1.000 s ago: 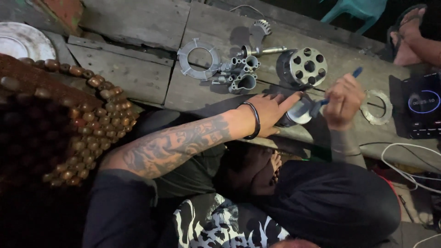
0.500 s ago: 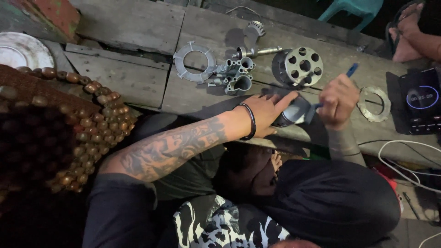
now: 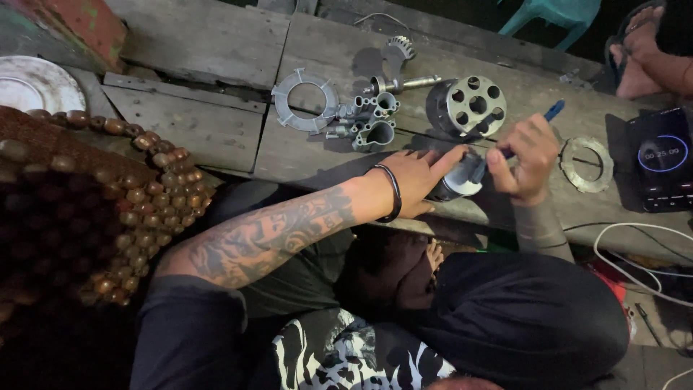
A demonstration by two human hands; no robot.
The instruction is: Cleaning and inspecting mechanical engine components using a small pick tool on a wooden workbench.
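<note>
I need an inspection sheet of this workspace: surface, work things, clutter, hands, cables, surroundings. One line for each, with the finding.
Surface: worn wooden planks, gaps between the boards.
Work things: small metal cylinder at the plank edge; blue-handled tool.
Clutter: drilled metal drum, flat ring, toothed ring, cluster of small tube parts, shaft, round metal plate.
Hands: left hand steadies the cylinder; right hand grips the tool.
Cables: white cable loops at the right.
Surroundings: phone with lit screen; another person's foot; teal plastic chair.
</note>
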